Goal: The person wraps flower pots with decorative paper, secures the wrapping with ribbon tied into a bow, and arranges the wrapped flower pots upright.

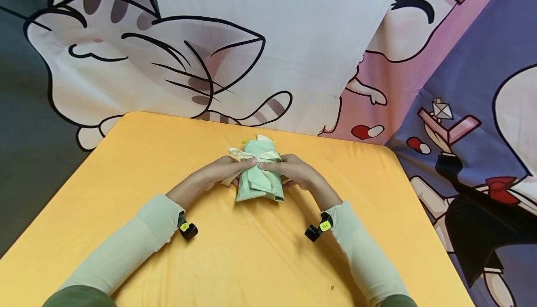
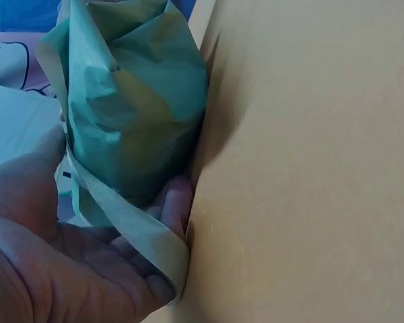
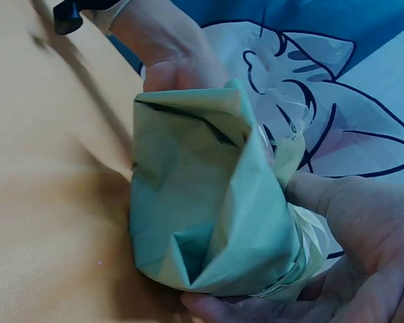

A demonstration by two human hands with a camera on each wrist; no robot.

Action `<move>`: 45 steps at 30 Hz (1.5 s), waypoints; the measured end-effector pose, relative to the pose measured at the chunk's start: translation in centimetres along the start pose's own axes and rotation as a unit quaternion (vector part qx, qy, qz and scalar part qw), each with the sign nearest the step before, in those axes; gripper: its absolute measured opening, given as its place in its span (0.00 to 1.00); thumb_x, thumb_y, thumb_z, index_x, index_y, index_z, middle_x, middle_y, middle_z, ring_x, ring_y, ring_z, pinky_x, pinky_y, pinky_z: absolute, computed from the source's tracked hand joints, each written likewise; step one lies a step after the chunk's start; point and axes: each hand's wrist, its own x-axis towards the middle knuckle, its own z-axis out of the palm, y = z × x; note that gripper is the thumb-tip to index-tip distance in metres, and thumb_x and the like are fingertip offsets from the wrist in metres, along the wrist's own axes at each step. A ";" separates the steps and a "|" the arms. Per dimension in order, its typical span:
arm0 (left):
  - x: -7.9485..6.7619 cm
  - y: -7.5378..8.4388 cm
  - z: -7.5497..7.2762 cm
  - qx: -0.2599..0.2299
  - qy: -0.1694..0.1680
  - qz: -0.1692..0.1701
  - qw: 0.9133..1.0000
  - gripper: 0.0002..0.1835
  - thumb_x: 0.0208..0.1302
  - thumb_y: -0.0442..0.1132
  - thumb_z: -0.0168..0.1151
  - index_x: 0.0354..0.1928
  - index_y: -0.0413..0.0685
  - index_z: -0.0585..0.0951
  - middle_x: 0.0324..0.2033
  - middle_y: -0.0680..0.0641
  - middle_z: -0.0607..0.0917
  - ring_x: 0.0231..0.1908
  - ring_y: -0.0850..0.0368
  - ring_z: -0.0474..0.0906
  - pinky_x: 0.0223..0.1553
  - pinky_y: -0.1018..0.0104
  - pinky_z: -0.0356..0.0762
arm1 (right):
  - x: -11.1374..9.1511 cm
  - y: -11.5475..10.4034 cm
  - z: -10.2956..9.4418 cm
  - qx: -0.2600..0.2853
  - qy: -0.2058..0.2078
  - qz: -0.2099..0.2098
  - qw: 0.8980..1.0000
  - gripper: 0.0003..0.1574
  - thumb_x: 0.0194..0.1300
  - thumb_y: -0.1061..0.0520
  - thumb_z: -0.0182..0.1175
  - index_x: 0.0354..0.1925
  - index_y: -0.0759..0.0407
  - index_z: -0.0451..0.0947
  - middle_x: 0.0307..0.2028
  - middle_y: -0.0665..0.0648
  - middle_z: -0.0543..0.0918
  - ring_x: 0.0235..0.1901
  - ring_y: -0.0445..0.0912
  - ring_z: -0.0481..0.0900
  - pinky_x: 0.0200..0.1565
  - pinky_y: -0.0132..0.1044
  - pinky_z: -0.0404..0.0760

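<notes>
A bundle wrapped in mint-green paper (image 1: 261, 181) lies on the yellow-covered table, with a pale ribbon (image 1: 268, 156) tied round its middle. My left hand (image 1: 224, 168) grips its left side, thumb on top at the ribbon and fingers lower down. Across the left fingers runs a loose band of ribbon (image 2: 131, 222), seen in the left wrist view. From the other side my right hand (image 1: 299, 171) holds the bundle, its thumb also on top, close to the left thumb. The right wrist view shows the folded, partly gaping paper end (image 3: 188, 182). Whatever is inside is hidden.
The yellow tabletop (image 1: 235, 260) spreads round the bundle on all sides. Behind it hangs a cloth with a cartoon cat (image 1: 168, 64); a purple printed cloth (image 1: 474, 78) borders the right. Small black cameras (image 1: 189, 230) sit on both wrists.
</notes>
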 end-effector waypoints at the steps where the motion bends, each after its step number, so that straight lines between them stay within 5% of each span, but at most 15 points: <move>1: 0.0 0.0 0.1 -0.002 -0.001 -0.001 1.000 0.41 0.79 0.73 0.61 0.75 0.47 0.82 0.70 0.40 0.85 0.69 0.40 0.83 0.74 0.42 0.79 | 0.0 0.0 -0.1 0.005 -0.003 0.002 1.000 0.40 0.77 0.34 0.70 0.70 0.60 0.77 0.46 0.56 0.92 0.42 0.49 0.93 0.43 0.44 0.94; 4: 0.1 0.4 0.3 -0.023 -0.004 0.017 1.000 0.37 0.81 0.67 0.64 0.78 0.49 0.79 0.73 0.42 0.83 0.71 0.44 0.80 0.76 0.45 0.78 | 0.1 -0.2 -0.3 0.011 -0.001 -0.003 1.000 0.36 0.78 0.41 0.72 0.67 0.64 0.79 0.48 0.57 0.92 0.43 0.49 0.93 0.44 0.44 0.94; 8: 0.3 1.5 0.0 -0.036 0.038 0.066 0.996 0.34 0.80 0.56 0.72 0.75 0.43 0.77 0.58 0.42 0.86 0.49 0.52 0.83 0.51 0.60 0.84 | 0.3 -1.2 -0.7 0.014 0.030 -0.059 0.998 0.38 0.75 0.53 0.75 0.74 0.68 0.75 0.59 0.65 0.89 0.52 0.54 0.92 0.54 0.53 0.95; 10: 0.4 2.3 -0.2 -0.019 0.070 0.099 0.992 0.37 0.77 0.52 0.75 0.77 0.41 0.72 0.59 0.40 0.84 0.52 0.50 0.83 0.54 0.57 0.85 | 0.7 -1.6 -0.9 -0.006 0.067 -0.102 0.992 0.45 0.71 0.56 0.78 0.78 0.68 0.71 0.66 0.66 0.85 0.60 0.57 0.88 0.63 0.56 0.91; 13: 0.7 3.3 -0.5 0.016 0.121 0.139 0.983 0.44 0.73 0.50 0.80 0.82 0.45 0.66 0.71 0.39 0.78 0.70 0.42 0.78 0.75 0.43 0.78 | 1.5 -2.0 -1.2 -0.055 0.129 -0.167 0.976 0.55 0.66 0.58 0.81 0.83 0.65 0.65 0.71 0.66 0.81 0.68 0.60 0.83 0.70 0.60 0.85; 15: 1.2 3.6 -0.5 0.035 0.147 0.166 0.975 0.46 0.72 0.47 0.81 0.82 0.47 0.64 0.75 0.39 0.75 0.76 0.37 0.74 0.81 0.38 0.71 | 2.2 -2.1 -1.3 -0.085 0.168 -0.202 0.961 0.61 0.62 0.58 0.84 0.84 0.61 0.62 0.73 0.65 0.79 0.71 0.61 0.80 0.74 0.61 0.81; 21: 2.6 3.1 0.0 0.057 0.194 0.232 0.952 0.44 0.72 0.29 0.77 0.80 0.49 0.61 0.77 0.36 0.72 0.75 0.33 0.76 0.72 0.37 0.81 | 4.1 -1.7 -0.9 -0.112 0.227 -0.290 0.923 0.77 0.53 0.72 0.86 0.89 0.52 0.53 0.80 0.62 0.71 0.81 0.60 0.71 0.85 0.59 0.67; 24: 3.1 2.8 0.2 0.080 0.213 0.232 0.946 0.40 0.73 0.24 0.72 0.78 0.48 0.61 0.71 0.33 0.75 0.66 0.33 0.79 0.62 0.40 0.84 | 4.7 -1.1 -0.4 -0.114 0.236 -0.319 0.911 0.74 0.53 0.78 0.83 0.87 0.53 0.55 0.80 0.63 0.69 0.83 0.60 0.69 0.87 0.59 0.65; 29: 3.0 2.2 0.6 0.132 0.231 0.229 0.936 0.46 0.68 0.18 0.71 0.81 0.48 0.60 0.52 0.36 0.76 0.38 0.44 0.70 0.39 0.53 0.70 | 4.7 -0.3 0.4 -0.117 0.251 -0.302 0.912 0.66 0.52 0.75 0.84 0.81 0.62 0.59 0.75 0.67 0.68 0.78 0.63 0.72 0.84 0.60 0.69; 32: 2.6 2.0 0.7 0.149 0.234 0.233 0.932 0.50 0.65 0.17 0.73 0.82 0.49 0.60 0.46 0.35 0.75 0.35 0.44 0.70 0.36 0.53 0.70 | 4.3 0.0 0.7 -0.111 0.254 -0.292 0.915 0.68 0.50 0.74 0.86 0.80 0.64 0.59 0.76 0.69 0.69 0.78 0.65 0.72 0.85 0.60 0.69; 35: 2.5 1.9 0.9 0.166 0.237 0.242 0.926 0.48 0.64 0.22 0.79 0.79 0.46 0.62 0.58 0.34 0.78 0.47 0.39 0.78 0.49 0.45 0.78 | 4.1 0.3 0.8 -0.099 0.245 -0.293 0.919 0.68 0.48 0.75 0.86 0.79 0.65 0.59 0.76 0.69 0.69 0.79 0.65 0.72 0.84 0.60 0.69; 39: 2.3 1.7 1.2 0.180 0.232 0.244 0.924 0.46 0.62 0.30 0.86 0.75 0.46 0.64 0.71 0.35 0.77 0.58 0.36 0.79 0.64 0.35 0.77 | 4.0 0.9 0.8 -0.082 0.238 -0.295 0.922 0.67 0.46 0.74 0.87 0.78 0.65 0.60 0.74 0.67 0.71 0.77 0.63 0.73 0.83 0.60 0.71; 45: 4.0 -0.2 0.7 0.179 0.220 0.233 0.930 0.49 0.60 0.30 0.87 0.76 0.46 0.64 0.66 0.32 0.82 0.61 0.33 0.84 0.63 0.35 0.80 | 4.4 1.7 0.8 -0.109 0.237 -0.285 0.922 0.70 0.43 0.74 0.89 0.78 0.63 0.63 0.74 0.67 0.72 0.78 0.64 0.73 0.83 0.61 0.71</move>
